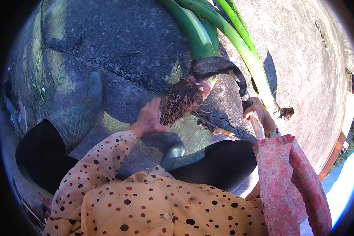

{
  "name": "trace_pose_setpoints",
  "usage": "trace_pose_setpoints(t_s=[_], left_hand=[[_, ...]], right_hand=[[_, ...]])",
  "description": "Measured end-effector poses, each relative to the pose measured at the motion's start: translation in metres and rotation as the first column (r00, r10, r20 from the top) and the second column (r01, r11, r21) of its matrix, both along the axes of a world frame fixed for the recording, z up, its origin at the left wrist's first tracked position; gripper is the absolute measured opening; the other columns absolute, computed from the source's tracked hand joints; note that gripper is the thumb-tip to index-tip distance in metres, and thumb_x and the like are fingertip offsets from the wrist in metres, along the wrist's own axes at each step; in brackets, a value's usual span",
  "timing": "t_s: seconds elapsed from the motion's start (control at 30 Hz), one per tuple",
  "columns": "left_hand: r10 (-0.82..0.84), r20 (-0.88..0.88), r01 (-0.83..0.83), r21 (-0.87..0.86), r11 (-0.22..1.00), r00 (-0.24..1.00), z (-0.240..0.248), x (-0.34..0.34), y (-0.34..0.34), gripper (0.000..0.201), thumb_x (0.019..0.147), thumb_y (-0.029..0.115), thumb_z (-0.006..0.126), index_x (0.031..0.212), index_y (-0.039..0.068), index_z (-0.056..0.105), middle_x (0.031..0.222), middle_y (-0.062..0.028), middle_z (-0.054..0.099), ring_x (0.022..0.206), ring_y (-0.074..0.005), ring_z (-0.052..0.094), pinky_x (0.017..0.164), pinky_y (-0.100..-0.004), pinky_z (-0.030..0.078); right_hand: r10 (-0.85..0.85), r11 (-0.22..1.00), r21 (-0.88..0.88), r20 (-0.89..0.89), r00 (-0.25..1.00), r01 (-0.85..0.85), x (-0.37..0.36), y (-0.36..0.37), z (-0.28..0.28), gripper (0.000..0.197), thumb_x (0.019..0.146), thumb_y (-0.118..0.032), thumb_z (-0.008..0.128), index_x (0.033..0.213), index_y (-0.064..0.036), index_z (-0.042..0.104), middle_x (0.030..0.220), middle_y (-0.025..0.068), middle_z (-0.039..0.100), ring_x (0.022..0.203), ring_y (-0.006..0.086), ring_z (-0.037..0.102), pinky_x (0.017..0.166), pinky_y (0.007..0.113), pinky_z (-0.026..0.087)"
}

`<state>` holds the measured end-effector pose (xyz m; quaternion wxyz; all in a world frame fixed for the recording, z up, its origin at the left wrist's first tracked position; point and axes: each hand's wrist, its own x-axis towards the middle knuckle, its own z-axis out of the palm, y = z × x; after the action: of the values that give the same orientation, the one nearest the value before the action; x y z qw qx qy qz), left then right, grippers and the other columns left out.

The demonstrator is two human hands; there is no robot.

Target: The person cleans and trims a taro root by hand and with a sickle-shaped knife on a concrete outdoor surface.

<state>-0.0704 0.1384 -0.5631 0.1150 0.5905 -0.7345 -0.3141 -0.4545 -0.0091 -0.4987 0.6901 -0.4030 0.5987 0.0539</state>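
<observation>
One thick green stalk (200,37) lies on concrete (303,59), its root clump (179,101) held in the curled fingers of the left hand (148,118); the right hand (259,112) grips a sickle (212,66) by its handle (246,103), the curved blade across the stalk's base

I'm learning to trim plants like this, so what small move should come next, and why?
Probably draw the sickle back in one short stroke while the left hand steadies the root clump. The right hand grips the sickle, its curved blade appears to cross the base of the thick green stalk, and the left hand's fingers are apart from the blade.
</observation>
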Motion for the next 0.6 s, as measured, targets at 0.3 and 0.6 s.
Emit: trace_pose_setpoints(t_s=[0.3, 0.6], left_hand=[[-0.053, -0.109, 0.053, 0.001, 0.999, 0.993, -0.008, 0.004, -0.008, 0.098, 0.05, 0.04, 0.075, 0.122, -0.01, 0.031, 0.114, -0.0284, 0.045, 0.099, -0.0424, 0.051, 0.085, -0.0433, 0.044], [-0.064, -0.032, 0.064, -0.006, 0.998, 0.997, -0.005, 0.007, -0.003, 0.101, 0.051, 0.046, 0.075, 0.122, -0.011, 0.03, 0.114, -0.0283, 0.044, 0.098, -0.0416, 0.051, 0.086, -0.0429, 0.044]], right_hand=[[-0.406, 0.91, -0.018, 0.148, 0.902, 0.413, 0.02, 0.045, 0.005, 0.023, 0.043, 0.004, 0.051, 0.066, 0.0018, 0.048, 0.051, 0.0117, 0.049, 0.037, 0.0198, 0.047, 0.036, 0.03, 0.038], [0.059, 0.969, -0.231, -0.131, 0.99, -0.088, 0.048, 0.025, -0.003, 0.011, 0.055, 0.002, 0.059, 0.057, -0.0014, 0.048, 0.05, 0.0042, 0.049, 0.043, 0.0129, 0.051, 0.039, 0.028, 0.039]])
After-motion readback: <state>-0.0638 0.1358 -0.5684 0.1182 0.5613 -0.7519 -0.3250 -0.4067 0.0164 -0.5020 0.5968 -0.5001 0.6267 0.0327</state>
